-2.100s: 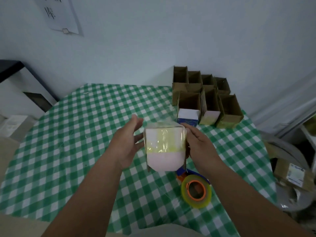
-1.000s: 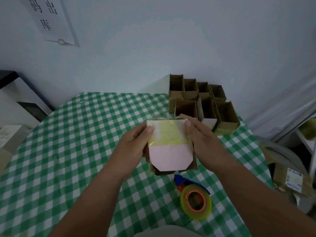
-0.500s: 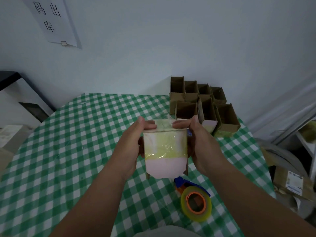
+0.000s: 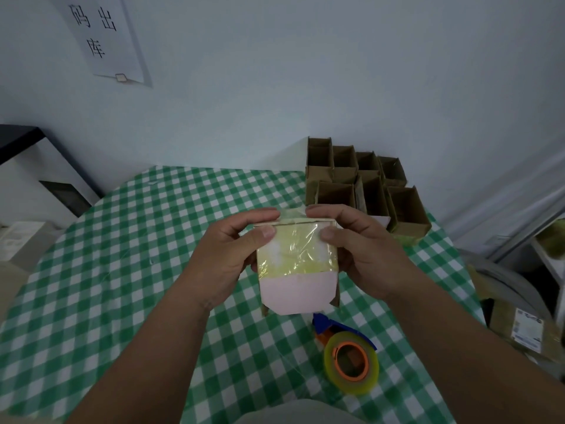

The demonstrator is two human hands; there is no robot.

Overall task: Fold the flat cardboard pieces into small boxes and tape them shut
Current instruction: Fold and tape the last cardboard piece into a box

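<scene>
Both hands are clamped on one small box (image 4: pixel 298 264), lifted clear of the desk (image 4: pixel 131 270). The left hand (image 4: pixel 226 255) grips its left side, thumb pressed flat on the yellowish tape (image 4: pixel 295 254) near the top corner, forefinger hooked over the upper edge. The right hand (image 4: pixel 363 255) mirrors it on the other side. Between the two forefingers a loose end of tape sticks up past the rim.

A second ago the box was tipped so its taped face looked up at the person, with both thumbs on that face. Since then it has been turned more upright, and the forefingers have come over the top, where they pinch the tape down across the edge. I take that as the seal being wrapped round the corner and rubbed flat, so this box looks close to done; the pink flap below the tape remains bare.

Just under the right hand, on the green checked cloth, lies the tape roll (image 4: pixel 351 362) in its blue-handled dispenser, within easy reach. Beyond the right hand, by the wall, stands a cluster of folded boxes (image 4: pixel 363 185), open tops up. Far off beyond the left hand, a printed sheet (image 4: pixel 104 38) hangs on the wall.
</scene>
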